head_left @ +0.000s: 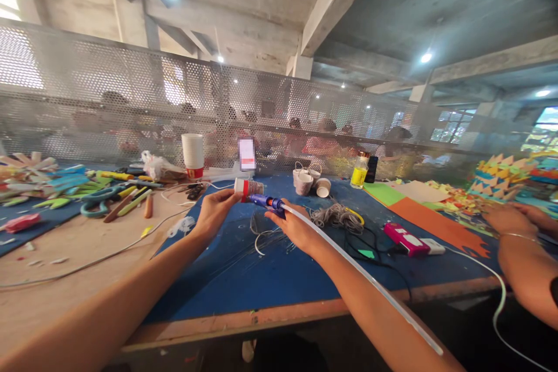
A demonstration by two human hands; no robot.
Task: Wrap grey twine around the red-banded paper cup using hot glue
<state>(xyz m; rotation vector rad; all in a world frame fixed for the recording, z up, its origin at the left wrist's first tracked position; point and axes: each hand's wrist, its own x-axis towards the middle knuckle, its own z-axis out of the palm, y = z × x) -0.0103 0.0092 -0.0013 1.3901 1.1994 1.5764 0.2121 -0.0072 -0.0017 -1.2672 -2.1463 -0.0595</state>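
Observation:
My left hand (218, 209) is closed around a small paper cup (256, 188), white with a red band and grey cord wrapped on part of it. The cup lies tilted on its side above the blue mat (209, 290). In my right hand (293, 226) is a blue hot glue gun (264, 202), its nozzle end close to the cup; whether it touches I cannot tell. A long clear glue stick (361, 273) runs from its back along my forearm. Beyond my hands stand several cord-wrapped cups (304, 183), and a tangle of grey cord (337, 216) lies to the right.
A stack of paper cups (192, 154), a phone (246, 154) and a yellow-labelled bottle (360, 170) stand along the perforated partition (270, 110). Scissors (98, 200) and tools lie left. A pink power strip (405, 238) with cables lies right, near another person's hands (512, 221).

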